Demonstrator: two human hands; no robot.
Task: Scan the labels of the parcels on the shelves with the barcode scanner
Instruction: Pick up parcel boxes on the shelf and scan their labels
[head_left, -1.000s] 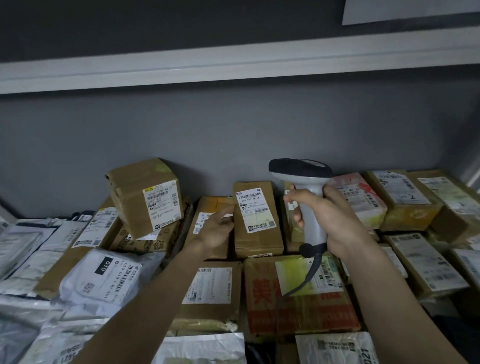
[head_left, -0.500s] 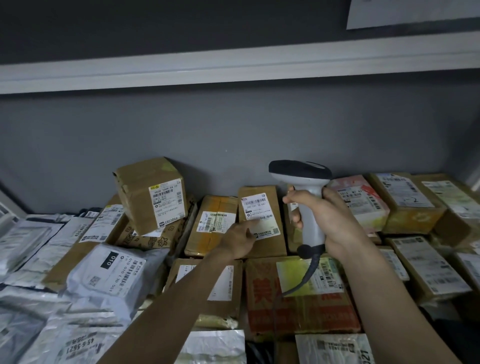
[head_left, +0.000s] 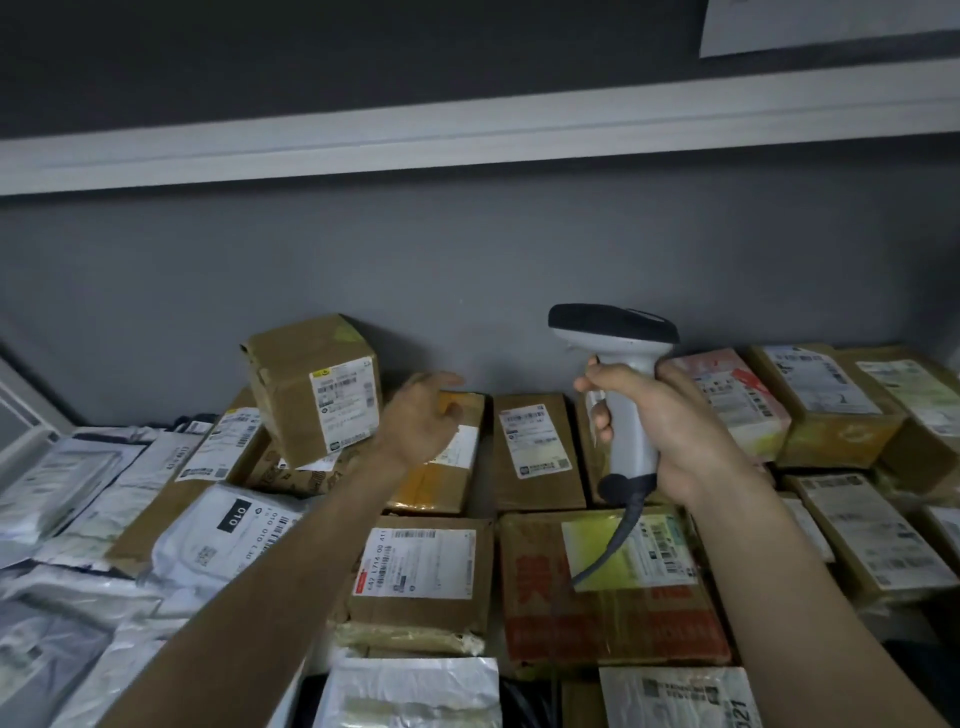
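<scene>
Nearest the camera, soft grey plastic mailers (head_left: 415, 691) lay crinkled along the front of the shelf, and behind them sat flat cardboard parcels with glossy white labels, among them a taped brown box (head_left: 421, 571). Over these the right hand (head_left: 670, 431) wrapped its fingers round the smooth white handle of the barcode scanner (head_left: 623, 395), held upright with its dark head on top, nose pointing left, and its cable trailing down over a red-printed carton (head_left: 608, 597). The left hand (head_left: 418, 423) hovered with fingers loosely spread and holding nothing, over an orange-taped parcel (head_left: 441, 467) and just beside a tilted, roughly cubic box (head_left: 311, 384) leaning on the pile. A narrow brown parcel (head_left: 537, 452), long axis running front to back, lay below and slightly left of the scanner's nose, so the scanning hand looked nearer to it. Behind stood a matt grey wall (head_left: 467, 270).
</scene>
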